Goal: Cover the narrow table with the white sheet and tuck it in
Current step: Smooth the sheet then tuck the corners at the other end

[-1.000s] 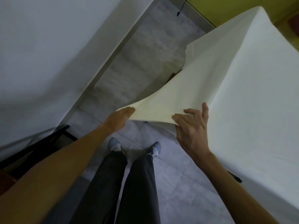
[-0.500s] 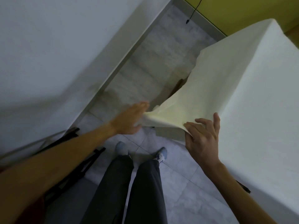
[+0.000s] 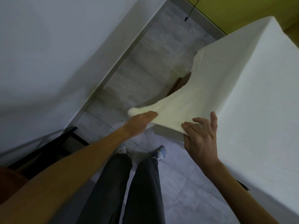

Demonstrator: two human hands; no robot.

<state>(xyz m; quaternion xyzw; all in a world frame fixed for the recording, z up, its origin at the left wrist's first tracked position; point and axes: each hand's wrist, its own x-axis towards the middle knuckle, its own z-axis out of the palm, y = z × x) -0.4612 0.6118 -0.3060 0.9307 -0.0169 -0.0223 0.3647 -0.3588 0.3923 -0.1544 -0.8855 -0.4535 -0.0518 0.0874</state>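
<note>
The white sheet lies over the narrow table, whose brown frame shows only under the lifted cloth. A side flap of the sheet is stretched taut, out and to the left. My left hand holds the flap's end, fingers straight along its underside, and the bunched tip pokes out past the hand. My right hand pinches the flap's lower edge against the table's near side, thumb up on the covered top edge.
A white wall with a pale baseboard runs close on the left, leaving a narrow strip of tiled floor. A black frame stands at lower left. A black cable hangs by the yellow wall. My legs and shoes are below.
My left hand has gone from lying flat on the flap to gripping its end, and the flap is now pulled tighter leftward. My right hand keeps its pinch at the table's side.
</note>
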